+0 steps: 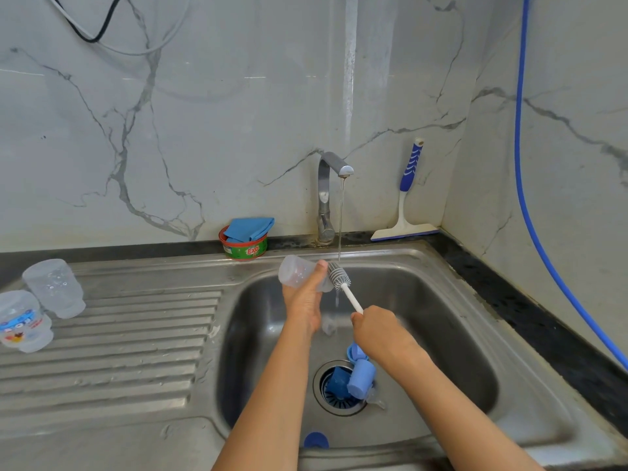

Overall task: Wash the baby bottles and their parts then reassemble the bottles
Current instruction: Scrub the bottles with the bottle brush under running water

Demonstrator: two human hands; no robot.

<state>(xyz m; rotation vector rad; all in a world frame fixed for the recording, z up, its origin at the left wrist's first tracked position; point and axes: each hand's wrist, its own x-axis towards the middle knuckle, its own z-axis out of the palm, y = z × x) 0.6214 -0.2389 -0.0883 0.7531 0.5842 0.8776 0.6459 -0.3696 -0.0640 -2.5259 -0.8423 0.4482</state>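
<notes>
My left hand (304, 297) grips a clear baby bottle (295, 271) on its side over the sink basin, its mouth facing right. My right hand (377, 329) holds the white handle of a bottle brush (339, 276), whose grey bristle head sits at the bottle's mouth under a thin stream from the tap (331, 195). Blue bottle parts (358, 377) and a clear teat (375, 399) lie around the drain. Another blue part (316, 439) lies at the basin's near wall. Two clear bottles (54, 287) (23, 321) stand mouth-down on the drainboard at the left.
The steel sink (475, 334) fills the middle, with its ribbed drainboard (129, 338) to the left. A red and green soap tub with a blue cloth (246, 239) stands behind the basin. A blue and white squeegee (406, 198) leans on the marble wall. A blue hose (530, 212) hangs at right.
</notes>
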